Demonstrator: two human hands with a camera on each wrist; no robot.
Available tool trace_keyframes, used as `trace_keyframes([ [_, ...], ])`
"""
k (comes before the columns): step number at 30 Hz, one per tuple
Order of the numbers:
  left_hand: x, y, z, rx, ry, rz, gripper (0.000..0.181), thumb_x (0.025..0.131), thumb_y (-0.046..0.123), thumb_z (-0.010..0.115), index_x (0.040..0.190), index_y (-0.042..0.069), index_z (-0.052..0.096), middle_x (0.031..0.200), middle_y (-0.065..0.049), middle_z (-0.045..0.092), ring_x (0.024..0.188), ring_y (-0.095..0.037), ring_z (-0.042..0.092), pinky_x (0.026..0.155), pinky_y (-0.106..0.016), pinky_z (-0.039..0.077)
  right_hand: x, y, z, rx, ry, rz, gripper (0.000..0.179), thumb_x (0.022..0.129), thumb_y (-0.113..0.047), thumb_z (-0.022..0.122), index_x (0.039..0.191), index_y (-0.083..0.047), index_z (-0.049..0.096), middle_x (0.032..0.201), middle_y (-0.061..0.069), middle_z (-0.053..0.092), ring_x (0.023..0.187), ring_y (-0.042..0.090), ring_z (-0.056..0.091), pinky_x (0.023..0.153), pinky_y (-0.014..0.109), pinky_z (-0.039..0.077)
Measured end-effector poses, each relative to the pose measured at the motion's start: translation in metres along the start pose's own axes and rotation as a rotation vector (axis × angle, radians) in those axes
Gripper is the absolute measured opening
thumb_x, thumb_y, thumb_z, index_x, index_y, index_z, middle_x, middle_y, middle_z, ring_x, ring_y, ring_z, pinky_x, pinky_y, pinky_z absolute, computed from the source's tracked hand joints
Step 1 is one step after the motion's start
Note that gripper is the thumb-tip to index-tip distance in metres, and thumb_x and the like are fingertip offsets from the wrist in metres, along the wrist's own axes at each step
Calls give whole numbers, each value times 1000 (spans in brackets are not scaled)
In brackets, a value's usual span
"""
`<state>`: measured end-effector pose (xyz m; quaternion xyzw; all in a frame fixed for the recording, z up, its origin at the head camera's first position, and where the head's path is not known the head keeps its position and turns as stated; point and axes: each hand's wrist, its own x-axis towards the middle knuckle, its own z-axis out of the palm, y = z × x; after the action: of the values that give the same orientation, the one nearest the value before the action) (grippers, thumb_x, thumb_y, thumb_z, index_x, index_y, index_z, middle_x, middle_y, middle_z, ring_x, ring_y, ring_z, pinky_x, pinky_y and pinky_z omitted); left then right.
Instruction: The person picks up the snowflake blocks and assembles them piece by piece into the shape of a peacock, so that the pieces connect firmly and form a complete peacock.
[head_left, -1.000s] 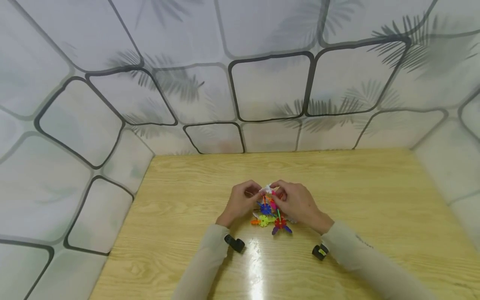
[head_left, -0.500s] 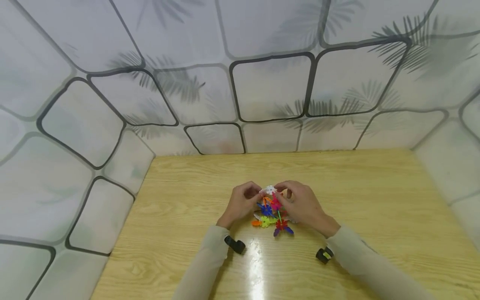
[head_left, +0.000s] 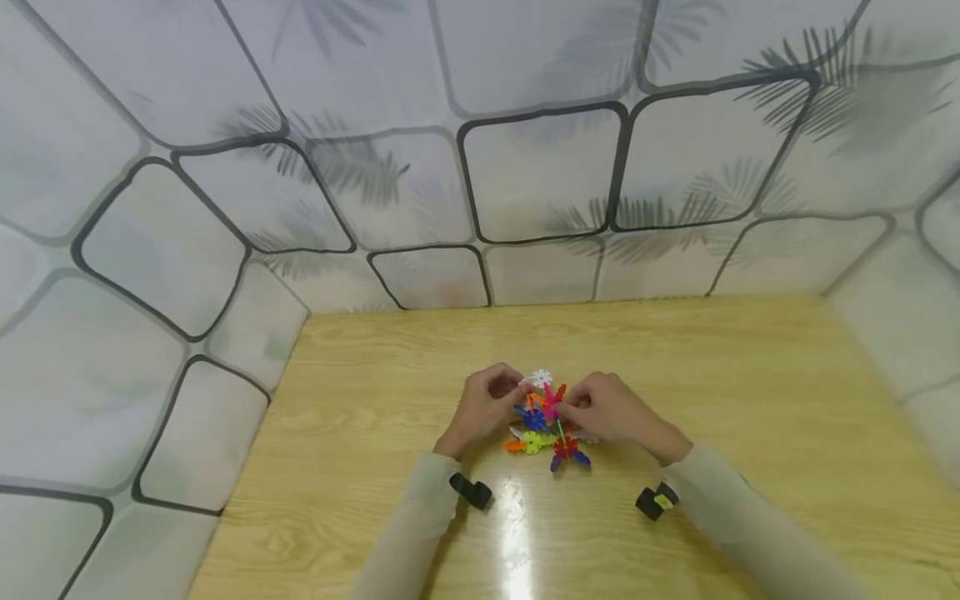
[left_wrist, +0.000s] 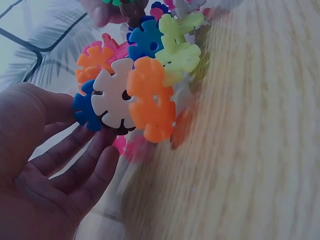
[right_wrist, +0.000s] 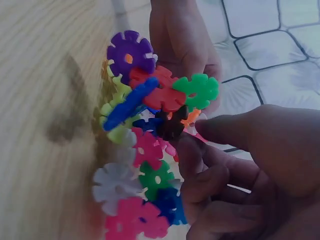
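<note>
A cluster of interlocking plastic snowflake discs (head_left: 535, 419) in many colours stands on the table between the hands. My left hand (head_left: 486, 408) holds its left upper side. In the left wrist view, that hand's thumb and fingers meet at a blue disc (left_wrist: 88, 106) beside a white disc (left_wrist: 114, 92) and an orange disc (left_wrist: 151, 99). My right hand (head_left: 611, 410) pinches the cluster's right side near a pink disc (head_left: 552, 402). In the right wrist view, its thumb and index finger are at a dark brown disc (right_wrist: 172, 123), below a red disc (right_wrist: 157, 89) and a green disc (right_wrist: 196, 91). Fingertips are partly hidden.
The cluster rests on a light wooden table (head_left: 375, 367). A pale patterned wall covering (head_left: 540, 175) rises behind the table and along both sides. Black wrist cameras are strapped at the left sleeve (head_left: 472, 492) and the right sleeve (head_left: 656, 502).
My right hand has come down and to the right from the white disc at the top, now at the pink disc's side. The left hand has barely moved.
</note>
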<state>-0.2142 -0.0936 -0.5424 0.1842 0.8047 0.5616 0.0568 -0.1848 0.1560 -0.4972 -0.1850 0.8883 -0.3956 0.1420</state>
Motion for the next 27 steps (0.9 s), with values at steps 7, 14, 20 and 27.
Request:
trace_keyframes([
  [7, -1, 0, 1, -2, 6, -5, 9, 104, 12, 76, 106, 3, 76, 99, -16, 79, 83, -8, 69, 79, -21, 59, 16, -14, 1, -87, -62, 121, 41, 98, -25, 83, 60, -15, 73, 56, -8, 67, 46, 6, 49, 49, 21, 38],
  [14, -3, -2, -1, -31, 9, -14, 9, 104, 14, 76, 106, 5, 76, 99, -16, 79, 83, -10, 70, 79, -21, 59, 13, -28, 2, -141, -34, 156, 33, 97, -20, 84, 65, -14, 76, 62, -5, 69, 53, 8, 56, 55, 22, 45],
  [20, -5, -2, -1, -55, 7, -7, 8, 104, 12, 75, 106, 4, 76, 98, -17, 79, 81, -10, 71, 78, -21, 60, 11, -29, 3, -94, -41, 192, 27, 95, -21, 87, 70, -13, 81, 65, 1, 76, 51, 12, 62, 51, 21, 46],
  [27, -5, 2, 2, -62, 11, 10, 10, 105, 11, 75, 107, 2, 75, 101, -18, 79, 82, -7, 70, 80, -21, 61, 10, -29, 2, -81, -48, 180, 28, 96, -18, 85, 69, -12, 79, 61, 0, 71, 48, 9, 57, 47, 19, 43],
])
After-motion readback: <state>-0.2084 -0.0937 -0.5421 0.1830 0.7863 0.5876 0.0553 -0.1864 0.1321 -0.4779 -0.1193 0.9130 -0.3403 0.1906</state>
